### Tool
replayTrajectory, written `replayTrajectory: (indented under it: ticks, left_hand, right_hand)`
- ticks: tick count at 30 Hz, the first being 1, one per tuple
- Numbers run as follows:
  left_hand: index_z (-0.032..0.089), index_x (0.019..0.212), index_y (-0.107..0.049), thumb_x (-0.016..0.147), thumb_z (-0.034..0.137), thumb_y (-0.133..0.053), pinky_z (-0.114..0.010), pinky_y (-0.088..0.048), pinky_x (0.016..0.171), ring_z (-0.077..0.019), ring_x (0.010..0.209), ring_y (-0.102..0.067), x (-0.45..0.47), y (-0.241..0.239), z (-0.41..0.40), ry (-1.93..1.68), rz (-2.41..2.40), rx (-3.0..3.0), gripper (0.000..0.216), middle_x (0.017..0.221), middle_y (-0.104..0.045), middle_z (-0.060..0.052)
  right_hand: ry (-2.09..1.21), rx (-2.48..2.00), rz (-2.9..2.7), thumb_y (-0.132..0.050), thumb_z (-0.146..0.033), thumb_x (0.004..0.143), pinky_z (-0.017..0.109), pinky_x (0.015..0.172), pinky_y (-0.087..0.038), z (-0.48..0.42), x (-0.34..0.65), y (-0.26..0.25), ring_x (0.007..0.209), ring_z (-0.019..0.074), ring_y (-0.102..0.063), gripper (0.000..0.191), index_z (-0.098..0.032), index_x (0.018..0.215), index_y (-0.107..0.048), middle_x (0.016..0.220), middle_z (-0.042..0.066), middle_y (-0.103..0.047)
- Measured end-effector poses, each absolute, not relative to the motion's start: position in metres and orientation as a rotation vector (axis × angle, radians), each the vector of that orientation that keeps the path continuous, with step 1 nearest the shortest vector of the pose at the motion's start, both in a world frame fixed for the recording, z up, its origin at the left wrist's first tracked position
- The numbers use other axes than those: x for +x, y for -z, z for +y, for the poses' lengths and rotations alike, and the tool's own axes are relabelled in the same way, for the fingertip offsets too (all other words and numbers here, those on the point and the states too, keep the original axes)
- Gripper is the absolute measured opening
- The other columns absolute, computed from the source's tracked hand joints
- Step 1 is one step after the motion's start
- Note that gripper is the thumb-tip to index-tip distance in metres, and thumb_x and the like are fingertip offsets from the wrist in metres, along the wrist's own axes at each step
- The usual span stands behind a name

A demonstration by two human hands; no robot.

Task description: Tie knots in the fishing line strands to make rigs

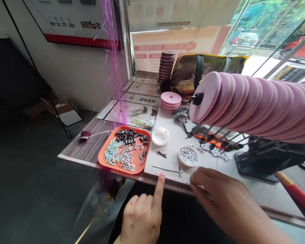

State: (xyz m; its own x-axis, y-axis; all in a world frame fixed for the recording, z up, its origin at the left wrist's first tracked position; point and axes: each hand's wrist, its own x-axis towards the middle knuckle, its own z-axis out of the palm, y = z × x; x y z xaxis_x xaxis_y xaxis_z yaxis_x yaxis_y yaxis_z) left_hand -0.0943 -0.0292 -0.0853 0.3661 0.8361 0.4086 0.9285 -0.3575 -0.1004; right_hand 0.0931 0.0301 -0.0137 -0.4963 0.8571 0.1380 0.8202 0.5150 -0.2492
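My left hand (143, 215) is at the table's front edge, index finger stretched out and the other fingers curled. Nothing shows in it. Its fingertip points at a thin metal rod (165, 168) with a small crosspiece at its right end, lying on a white board (171, 156); I cannot tell if they touch. My right hand (216, 193) is closed at the board's front edge, fingertips pressed together; whatever they hold is hidden. Just beyond it stands a white dish (188, 156) of small grey-white beads. A few dark thin pieces (161, 154) lie left of the dish.
An orange tray (100, 157) with sorted small parts is at the left. Behind are a white round lid (160, 136) and pink foam discs (170, 101). A rack of pink discs (254, 105) overhangs the right side. Purple tinsel (114, 61) hangs at the back.
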Motion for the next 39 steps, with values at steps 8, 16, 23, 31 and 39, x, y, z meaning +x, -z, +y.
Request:
replayTrajectory:
  ticks: [8,16,23,31,39]
  left_hand:
    - [0.006,0.143,-0.013,0.079,0.012,-0.049,-0.028,-0.038,0.049,-0.0131,0.042,-0.046,-0.093,0.083,-0.025,0.380,-1.569,-2.271,0.074,0.048,-0.045,0.008]
    - [0.010,0.144,-0.008,0.084,0.013,-0.047,-0.028,-0.037,0.049,-0.0128,0.041,-0.049,-0.091,0.082,-0.022,0.343,-1.567,-2.247,0.072,0.047,-0.046,0.009]
    - [0.013,0.145,-0.006,0.086,0.014,-0.045,-0.027,-0.037,0.048,-0.0124,0.041,-0.051,-0.092,0.083,-0.021,0.349,-1.579,-2.252,0.071,0.047,-0.048,0.009]
    - [0.013,0.144,-0.007,0.086,0.014,-0.047,-0.026,-0.036,0.048,-0.0118,0.040,-0.052,-0.091,0.081,-0.020,0.347,-1.562,-2.255,0.071,0.046,-0.049,0.009]
    - [0.014,0.144,-0.008,0.088,0.016,-0.046,-0.027,-0.033,0.046,-0.0129,0.041,-0.053,-0.090,0.082,-0.019,0.343,-1.562,-2.223,0.068,0.046,-0.050,0.009]
  right_hand:
    - [-0.208,-1.378,-2.874,-0.049,-0.005,0.076,0.028,0.063,-0.032,0.049,0.117,-0.012,0.057,0.0156,-0.052,0.022,-0.017,0.059,-0.055,0.060,0.002,-0.058]
    - [-0.280,-1.388,-3.076,-0.048,-0.003,0.077,0.032,0.077,-0.032,0.056,0.132,-0.021,0.060,0.0137,-0.053,0.020,-0.015,0.064,-0.056,0.068,0.002,-0.061]
    - [-0.279,-1.337,-3.068,-0.045,-0.005,0.079,0.031,0.077,-0.032,0.056,0.138,-0.018,0.054,0.0117,-0.048,0.021,-0.016,0.064,-0.056,0.067,0.001,-0.059]
    - [-0.226,-1.326,-3.036,-0.048,-0.004,0.075,0.030,0.070,-0.031,0.056,0.147,-0.015,0.057,0.0137,-0.048,0.019,-0.017,0.064,-0.057,0.065,0.002,-0.058]
    - [-0.116,-1.310,-3.064,-0.050,-0.004,0.074,0.030,0.065,-0.029,0.055,0.151,-0.014,0.059,0.0160,-0.050,0.018,-0.017,0.063,-0.056,0.064,0.002,-0.058]
